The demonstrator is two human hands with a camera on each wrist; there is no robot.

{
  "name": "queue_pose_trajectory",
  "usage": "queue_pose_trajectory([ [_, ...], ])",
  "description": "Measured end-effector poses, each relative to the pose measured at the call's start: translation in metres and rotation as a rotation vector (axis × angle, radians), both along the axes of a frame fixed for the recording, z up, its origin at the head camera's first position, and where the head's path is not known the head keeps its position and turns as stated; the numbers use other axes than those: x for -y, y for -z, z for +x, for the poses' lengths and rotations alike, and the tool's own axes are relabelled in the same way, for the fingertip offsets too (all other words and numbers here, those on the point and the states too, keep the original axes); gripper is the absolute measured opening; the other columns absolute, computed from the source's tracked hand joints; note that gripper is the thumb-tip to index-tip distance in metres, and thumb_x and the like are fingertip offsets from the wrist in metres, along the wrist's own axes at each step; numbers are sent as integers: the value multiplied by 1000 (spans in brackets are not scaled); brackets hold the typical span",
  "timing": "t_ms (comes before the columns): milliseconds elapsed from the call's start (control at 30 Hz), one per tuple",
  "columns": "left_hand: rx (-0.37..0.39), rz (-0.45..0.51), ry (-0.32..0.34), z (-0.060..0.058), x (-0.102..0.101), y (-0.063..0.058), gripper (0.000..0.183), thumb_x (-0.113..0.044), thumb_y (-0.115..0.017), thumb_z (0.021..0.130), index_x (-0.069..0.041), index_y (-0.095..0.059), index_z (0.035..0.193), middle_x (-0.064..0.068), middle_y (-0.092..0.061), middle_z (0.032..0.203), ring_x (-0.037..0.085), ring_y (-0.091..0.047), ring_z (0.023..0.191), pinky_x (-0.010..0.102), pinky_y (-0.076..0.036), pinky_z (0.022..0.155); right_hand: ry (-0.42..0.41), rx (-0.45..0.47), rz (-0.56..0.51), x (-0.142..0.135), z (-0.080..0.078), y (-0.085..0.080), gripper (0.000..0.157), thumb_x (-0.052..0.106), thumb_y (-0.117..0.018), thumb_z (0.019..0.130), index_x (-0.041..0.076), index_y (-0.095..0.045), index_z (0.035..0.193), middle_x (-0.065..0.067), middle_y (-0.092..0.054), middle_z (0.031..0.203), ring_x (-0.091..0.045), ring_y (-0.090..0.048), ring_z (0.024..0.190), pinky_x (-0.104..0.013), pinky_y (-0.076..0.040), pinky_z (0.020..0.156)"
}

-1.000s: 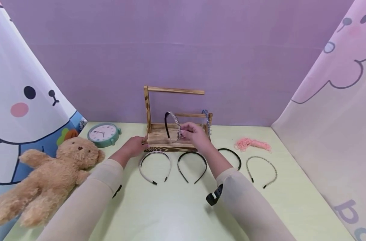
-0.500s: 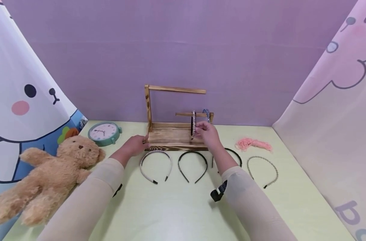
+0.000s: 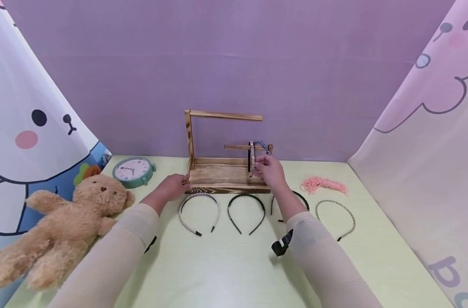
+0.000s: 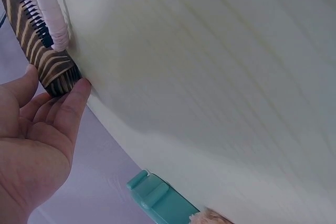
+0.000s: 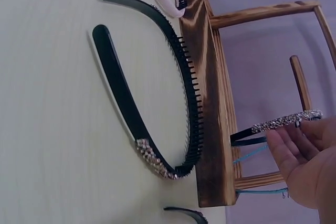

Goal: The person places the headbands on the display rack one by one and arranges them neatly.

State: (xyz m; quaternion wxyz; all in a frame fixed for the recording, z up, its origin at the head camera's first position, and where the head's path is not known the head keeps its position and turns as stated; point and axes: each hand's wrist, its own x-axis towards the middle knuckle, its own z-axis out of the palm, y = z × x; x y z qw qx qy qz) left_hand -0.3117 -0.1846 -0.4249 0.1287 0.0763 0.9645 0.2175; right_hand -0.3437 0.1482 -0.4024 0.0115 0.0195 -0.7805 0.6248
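right grip (image 3: 272,171) pinches the glittery headband (image 3: 252,161), now farther along the bar (image 3: 235,147), seemingly looped round. left grip (image 3: 172,186) holds the rack (image 3: 218,173).

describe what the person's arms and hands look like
The left sleeve and right sleeve are long and pale cream. The left hand and right hand are ungloved. A small black device shows beside the right sleeve, and a black sliver beside the left.

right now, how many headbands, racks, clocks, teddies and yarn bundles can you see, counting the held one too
Headbands: 6 (silver headband, blue one, white one, beige one, black one, another black one)
Rack: 1
Clock: 1
Teddy: 1
Yarn bundle: 1
Total: 10
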Motion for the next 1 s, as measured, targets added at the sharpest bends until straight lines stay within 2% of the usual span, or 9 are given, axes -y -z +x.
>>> queue_pose_trajectory([
  [167,4,0,0,1,-2,-1,59,-30,-48,104,-4,-29,153,25,-37,153,44,-31,142,56,-28,117,-39,16,169,-8,13,-10,30,18,-57,100,3,-62,125,-19,-67,119,-36,-67,106,-47,-56,92],
  [367,1,-6,6,0,-3,-2,59,-30,-48,104,-4,-28,153,25,-37,152,45,-31,142,56,-29,116,-82,-7,384,-27,34,-24,35,32,-55,101,5,-62,122,-17,-69,112,-35,-69,101,-43,-59,85],
  [567,-11,-12,19,1,-3,-3,59,-30,-48,105,-2,-29,153,25,-40,150,43,-36,139,54,-35,113,-109,55,567,-76,44,-30,44,46,-52,100,6,-63,114,-17,-70,107,-30,-71,92,-38,-61,76],
  [667,-9,-11,21,0,-2,-2,59,-29,-47,105,-2,-29,153,25,-40,150,43,-37,139,54,-36,112,-66,47,762,-109,47,-30,42,47,-48,101,8,-64,106,-14,-70,98,-27,-69,83,-37,-58,68],
  [733,-7,-13,25,-1,-2,-2,59,-30,-48,104,-1,-28,153,26,-40,150,44,-35,139,55,-34,113,-11,51,919,-133,49,-27,41,45,-45,102,8,-62,96,-12,-66,87,-26,-63,75,-36,-51,60],
  [800,-5,-15,29,-1,-1,0,60,-30,-48,105,-1,-28,153,26,-39,151,45,-33,140,56,-31,115,23,92,1067,-155,51,-21,44,44,-43,102,6,-61,90,-8,-63,74,-23,-58,65,-34,-45,53],
  [833,-8,-20,35,-2,-1,0,60,-30,-48,104,-1,-28,153,26,-39,151,46,-33,140,57,-31,115,25,130,1112,-164,53,-17,45,43,-43,102,4,-63,94,-6,-60,68,-22,-56,60,-33,-43,51],
  [867,-9,-20,37,-1,-1,0,60,-30,-48,104,0,-28,153,26,-39,151,46,-33,140,57,-30,115,7,189,1126,-171,54,-13,46,43,-44,102,2,-64,103,-5,-58,64,-21,-55,56,-32,-42,49],
  [1000,-12,-18,38,-2,-1,1,60,-30,-48,104,-1,-28,153,26,-40,150,46,-33,140,57,-30,115,-120,387,1093,-188,61,6,51,42,-50,101,-6,-69,99,-4,-59,52,-17,-58,47,-28,-45,46],
])
